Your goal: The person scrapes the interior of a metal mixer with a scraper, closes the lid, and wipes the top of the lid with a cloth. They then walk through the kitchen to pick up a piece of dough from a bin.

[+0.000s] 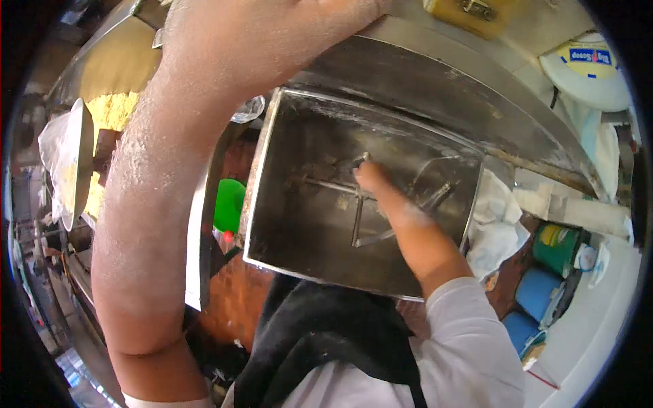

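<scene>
A large rectangular metal mixer tub (306, 270) stands open in front of me, floury residue on its inner walls. Metal mixing bars (357, 221) cross its inside. My right hand (369, 177) reaches down into the tub, above the bars, with its fingers closed. A small pale bit shows at the fingertips, too small to name. Close to the camera, my left arm is raised, dusted with flour. Only part of my left hand (320, 24) shows at the top edge, by the metal ledge behind the tub; its fingers are out of sight.
A pan (80, 163) with plastic wrap and yellow crumbly material (112, 112) are at the left. Beside the tub are a green round object (230, 204) and a white cloth (495, 221). Green (556, 248) and blue containers (539, 292) stand right; a white lidded tub (590, 75) is upper right.
</scene>
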### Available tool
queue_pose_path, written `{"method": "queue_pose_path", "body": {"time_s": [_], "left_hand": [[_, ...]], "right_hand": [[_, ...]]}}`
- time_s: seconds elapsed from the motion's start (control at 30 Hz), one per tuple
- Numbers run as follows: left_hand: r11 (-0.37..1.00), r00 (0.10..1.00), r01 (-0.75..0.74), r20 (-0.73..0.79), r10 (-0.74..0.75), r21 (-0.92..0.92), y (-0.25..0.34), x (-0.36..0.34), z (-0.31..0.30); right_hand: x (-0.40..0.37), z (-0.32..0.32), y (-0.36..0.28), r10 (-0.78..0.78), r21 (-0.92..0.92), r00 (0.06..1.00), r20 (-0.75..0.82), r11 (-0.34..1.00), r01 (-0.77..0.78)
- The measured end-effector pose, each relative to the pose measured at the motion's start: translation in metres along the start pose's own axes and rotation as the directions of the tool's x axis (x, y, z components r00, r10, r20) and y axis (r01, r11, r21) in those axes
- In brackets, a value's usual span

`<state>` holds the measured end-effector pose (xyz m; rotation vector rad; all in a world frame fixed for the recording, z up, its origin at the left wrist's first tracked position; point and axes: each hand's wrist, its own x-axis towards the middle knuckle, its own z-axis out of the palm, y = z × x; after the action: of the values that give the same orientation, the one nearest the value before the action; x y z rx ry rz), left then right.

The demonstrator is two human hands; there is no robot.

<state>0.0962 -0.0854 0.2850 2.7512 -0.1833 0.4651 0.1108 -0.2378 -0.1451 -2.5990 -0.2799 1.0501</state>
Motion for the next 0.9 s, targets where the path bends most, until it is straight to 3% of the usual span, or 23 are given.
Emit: {"method": "queue_pose_path", "body": {"time_s": [0.1, 0.17, 0.23, 0.27, 0.33, 0.37, 0.43, 0.47, 0.53, 0.57, 0.67, 0.7, 0.73, 0.77, 0.83, 0.9], "left_hand": [[0.999, 0.999, 0.04, -0.036, -0.039, 0.029, -0.025, 0.012, 0.016], [0.998, 0.997, -0.021, -0.077, 0.017, -0.055, -0.035, 0.014, 0.021], [0.992, 0.997, 0.07, -0.03, -0.067, 0.102, -0.025, 0.012, 0.016], [0.993, 0.998, 0.062, -0.025, -0.06, 0.099, -0.018, 0.008, 0.017], [0.991, 0.987, -0.017, -0.159, 0.038, 0.134, -0.006, 0.003, 0.019], [0.991, 0.986, -0.019, -0.161, 0.04, 0.133, -0.01, 0.006, 0.017], [0.991, 0.996, 0.082, 0.021, -0.084, 0.11, -0.024, 0.012, 0.013], [0.991, 0.996, 0.082, 0.03, -0.086, 0.11, -0.018, 0.007, 0.011], [0.999, 0.995, -0.01, -0.103, 0.014, 0.032, 0.001, -0.001, 0.005], [1.0, 0.995, -0.006, -0.103, 0.009, 0.03, 0.001, -0.001, 0.006], [0.99, 0.996, -0.054, -0.061, 0.062, 0.127, -0.011, 0.003, 0.012], [0.999, 0.998, -0.022, -0.052, 0.023, 0.024, -0.025, 0.01, 0.017], [0.997, 0.999, 0.009, -0.032, -0.012, -0.082, -0.036, 0.012, 0.022], [0.997, 0.999, 0.004, -0.033, -0.007, -0.082, -0.033, 0.012, 0.02], [0.983, 0.989, 0.138, 0.03, -0.143, 0.122, -0.025, 0.012, 0.015], [0.987, 0.993, 0.11, 0.016, -0.113, 0.115, -0.024, 0.012, 0.013]], "right_hand": [[-0.025, 0.036, 0.006, -0.041, -0.073, 0.995, 0.095, 0.996, 0.048], [-0.044, 0.059, -0.034, -0.009, -0.057, 0.996, 0.083, 0.998, 0.014], [-0.058, 0.07, -0.086, 0.055, 0.092, 0.997, -0.057, 0.995, -0.049], [-0.057, 0.065, -0.084, 0.062, 0.099, 0.996, -0.057, 0.994, -0.056], [-0.045, 0.046, -0.082, 0.028, 0.037, 0.996, 0.083, 0.999, -0.031], [-0.055, 0.026, -0.077, 0.065, 0.05, 0.997, 0.049, 0.996, -0.068], [-0.056, 0.028, -0.054, 0.055, 0.0, 0.997, 0.046, 0.999, -0.055], [-0.062, 0.048, -0.053, 0.057, 0.003, 0.997, 0.054, 0.998, -0.058], [-0.064, 0.082, -0.061, -0.003, 0.129, 0.991, -0.133, 0.991, 0.02], [-0.074, 0.07, -0.077, -0.003, 0.087, 0.996, -0.092, 0.996, 0.012], [-0.046, 0.056, -0.049, -0.008, 0.047, 1.0, 0.005, 0.999, 0.008], [-0.052, 0.026, -0.051, 0.069, 0.011, 0.991, 0.111, 0.997, -0.071], [-0.051, 0.024, -0.051, 0.068, -0.003, 0.992, 0.109, 0.998, -0.068], [-0.051, 0.022, -0.051, 0.067, -0.011, 0.992, 0.104, 0.998, -0.066], [-0.038, 0.053, -0.062, 0.01, 0.016, 1.0, 0.025, 1.0, -0.011], [-0.043, 0.05, -0.07, -0.041, 0.038, 0.998, -0.053, 0.998, 0.043]]}}
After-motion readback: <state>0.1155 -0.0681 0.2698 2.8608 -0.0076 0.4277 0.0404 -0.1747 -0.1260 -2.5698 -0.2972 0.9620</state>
